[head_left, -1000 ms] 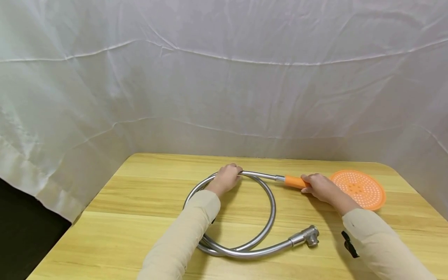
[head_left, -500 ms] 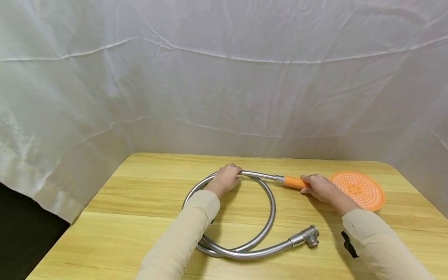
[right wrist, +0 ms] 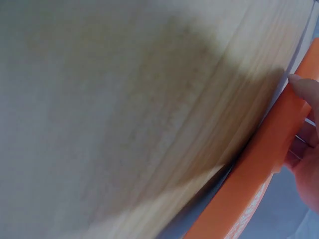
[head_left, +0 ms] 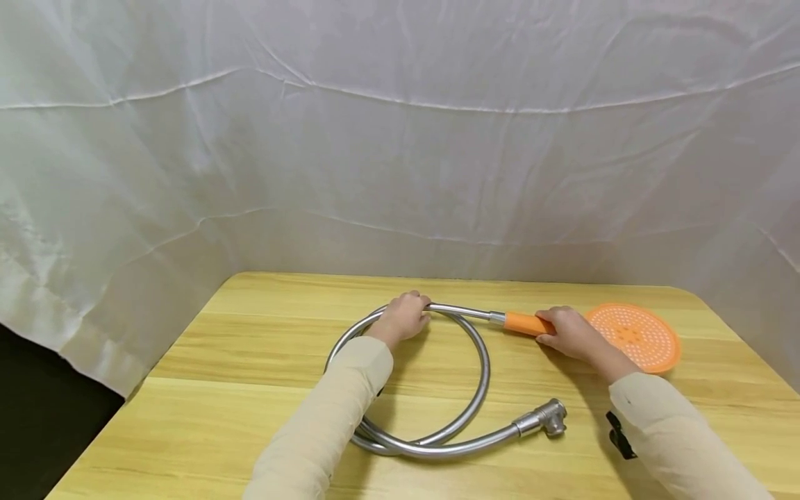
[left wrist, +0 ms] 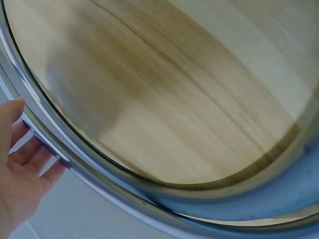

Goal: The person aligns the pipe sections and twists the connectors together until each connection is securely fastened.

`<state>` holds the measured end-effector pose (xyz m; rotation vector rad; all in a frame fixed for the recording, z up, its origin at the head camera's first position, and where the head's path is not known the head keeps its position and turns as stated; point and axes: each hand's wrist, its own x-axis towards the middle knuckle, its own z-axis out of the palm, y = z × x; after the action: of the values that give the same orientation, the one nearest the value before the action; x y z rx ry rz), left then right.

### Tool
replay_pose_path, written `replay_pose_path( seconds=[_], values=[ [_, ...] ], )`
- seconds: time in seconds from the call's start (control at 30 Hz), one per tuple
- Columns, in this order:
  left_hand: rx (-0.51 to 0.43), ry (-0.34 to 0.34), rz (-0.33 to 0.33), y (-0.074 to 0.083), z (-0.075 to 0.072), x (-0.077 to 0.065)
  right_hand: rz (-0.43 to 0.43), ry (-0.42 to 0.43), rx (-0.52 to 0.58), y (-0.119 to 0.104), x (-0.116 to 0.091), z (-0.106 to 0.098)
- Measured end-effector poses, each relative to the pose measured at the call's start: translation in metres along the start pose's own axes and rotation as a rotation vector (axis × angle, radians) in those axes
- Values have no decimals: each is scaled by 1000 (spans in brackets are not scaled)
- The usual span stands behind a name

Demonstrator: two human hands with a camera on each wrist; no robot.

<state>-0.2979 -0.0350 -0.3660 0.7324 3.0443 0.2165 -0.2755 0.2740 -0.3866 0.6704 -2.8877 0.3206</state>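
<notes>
A coiled silver metal shower hose (head_left: 484,375) lies on the wooden table, joined to an orange shower head (head_left: 637,337) at the right. My left hand (head_left: 405,318) holds the hose at the far side of the coil; in the left wrist view its thumb and fingers (left wrist: 31,152) are round the outer loop. With thumb and fingers, my right hand (head_left: 571,333) grips the orange handle (right wrist: 271,132) close to the round, perforated disc. Part of the handle is hidden under that hand. The hose's other end carries a metal elbow fitting (head_left: 550,417), lying in front of the right hand.
The wooden table (head_left: 237,417) has rounded far corners. A white cloth (head_left: 400,173) hangs behind it and along both sides. At the lower left, beyond the table edge, there is a dark gap (head_left: 50,417).
The orange disc has shifted slightly left, and the hose's connector and elbow fitting appear a touch further left too. Both hands keep their holds.
</notes>
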Motion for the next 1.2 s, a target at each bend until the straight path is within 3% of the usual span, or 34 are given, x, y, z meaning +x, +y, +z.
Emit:
replay_pose_path(
  seconds=[0.27, 0.53, 0.7, 0.87, 0.97, 1.2],
  values=[
    [-62, -41, -24, -2, -3, -1, 1, 53, -98, 8, -8, -6],
    [-114, 5, -19, -8, -4, -6, -72, 175, -170, 3, -14, -16],
    [-188, 82, 10, -10, -5, -12, -136, 256, -143, -4, -16, -18],
    [-223, 216, 96, -9, -6, -19, -207, 413, -120, -11, -18, -18],
    [-223, 272, 110, -6, -7, -24, -222, 487, -99, -17, -23, -20],
    [-265, 369, 127, 5, -7, -39, -205, 520, -93, -34, -42, -23]
  ],
)
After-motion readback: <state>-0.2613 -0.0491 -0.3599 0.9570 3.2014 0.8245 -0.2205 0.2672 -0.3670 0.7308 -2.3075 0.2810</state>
